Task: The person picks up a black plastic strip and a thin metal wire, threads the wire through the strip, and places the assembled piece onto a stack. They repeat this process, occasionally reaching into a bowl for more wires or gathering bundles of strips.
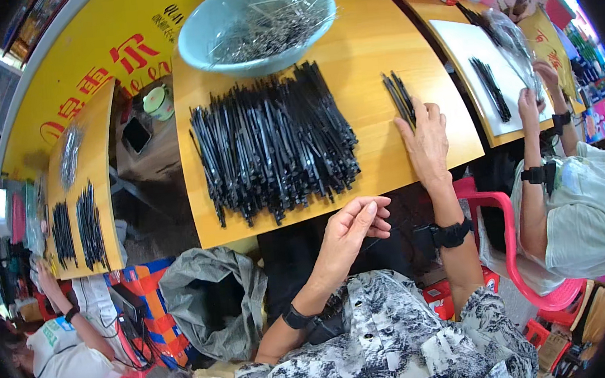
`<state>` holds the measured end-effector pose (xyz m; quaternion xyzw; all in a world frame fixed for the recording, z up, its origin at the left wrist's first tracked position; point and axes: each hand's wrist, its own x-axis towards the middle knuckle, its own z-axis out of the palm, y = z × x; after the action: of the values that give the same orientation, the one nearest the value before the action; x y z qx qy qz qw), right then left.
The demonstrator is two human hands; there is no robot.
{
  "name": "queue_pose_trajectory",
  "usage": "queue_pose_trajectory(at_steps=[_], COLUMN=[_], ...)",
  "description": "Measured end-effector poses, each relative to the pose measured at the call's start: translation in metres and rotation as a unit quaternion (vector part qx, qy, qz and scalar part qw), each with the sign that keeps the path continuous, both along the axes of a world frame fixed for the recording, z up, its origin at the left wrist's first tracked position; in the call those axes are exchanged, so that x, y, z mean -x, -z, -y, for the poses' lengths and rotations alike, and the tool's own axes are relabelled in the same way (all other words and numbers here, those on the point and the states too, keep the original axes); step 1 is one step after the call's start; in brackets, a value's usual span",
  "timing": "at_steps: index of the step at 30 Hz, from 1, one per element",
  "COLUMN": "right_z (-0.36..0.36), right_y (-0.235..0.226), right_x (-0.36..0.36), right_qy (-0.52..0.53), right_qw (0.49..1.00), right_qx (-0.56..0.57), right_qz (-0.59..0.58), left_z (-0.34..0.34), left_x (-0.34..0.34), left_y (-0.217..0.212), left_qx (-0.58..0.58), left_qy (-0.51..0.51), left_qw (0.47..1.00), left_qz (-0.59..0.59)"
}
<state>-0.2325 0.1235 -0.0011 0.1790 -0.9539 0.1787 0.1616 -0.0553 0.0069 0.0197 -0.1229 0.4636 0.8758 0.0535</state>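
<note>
My right hand (428, 140) rests on the table at the lower end of a small bunch of thin black sticks (396, 94). Its thumb lies on one side of them and its spread fingers on the other; the grip looks loose. In front of the table edge hovers my left hand (349, 234), palm turned inward, fingers loosely bent and slightly apart, with nothing visible in it. Left of both hands spreads a wide heap of similar black sticks (273, 145), lying roughly side by side. Their exact kind cannot be made out.
A light blue basin (192, 36) holding thin, shiny strips stands at the yellow table's (368, 32) far edge. An open grey sack (175, 290) is below the table on the left. Co-workers sit at both sides; the right one handles a clear plastic bag (512, 34) over a white board (461, 67).
</note>
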Motion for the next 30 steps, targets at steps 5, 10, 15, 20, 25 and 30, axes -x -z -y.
queue_pose_trajectory(at_steps=[5, 10, 15, 20, 25, 30], right_z=[0.010, 0.062, 0.098, 0.107, 0.080, 0.050], right_y=[-0.005, -0.042, -0.049, -0.042, -0.062, -0.076], right_x=[-0.011, -0.070, -0.116, -0.111, -0.115, -0.125], right_qy=[0.019, -0.156, -0.238, -0.242, -0.229, -0.225], right_qw=[0.999, 0.945, 0.926, 0.914, 0.791, 0.745], right_qx=[-0.028, 0.211, 0.160, 0.192, 0.341, 0.390], right_qz=[0.005, 0.193, 0.247, 0.263, 0.453, 0.492], left_z=[0.016, 0.037, 0.038, 0.036, 0.036, 0.029], left_x=[-0.015, -0.037, -0.046, -0.047, -0.040, -0.028], left_y=[0.004, 0.018, 0.027, 0.020, 0.009, -0.005], left_qx=[-0.048, -0.029, -0.012, -0.019, -0.065, -0.146], left_qy=[-0.029, -0.058, -0.084, -0.120, -0.188, -0.190], left_qw=[0.998, 0.996, 0.996, 0.991, 0.980, 0.969], left_qz=[0.002, 0.069, 0.042, 0.049, -0.031, -0.053])
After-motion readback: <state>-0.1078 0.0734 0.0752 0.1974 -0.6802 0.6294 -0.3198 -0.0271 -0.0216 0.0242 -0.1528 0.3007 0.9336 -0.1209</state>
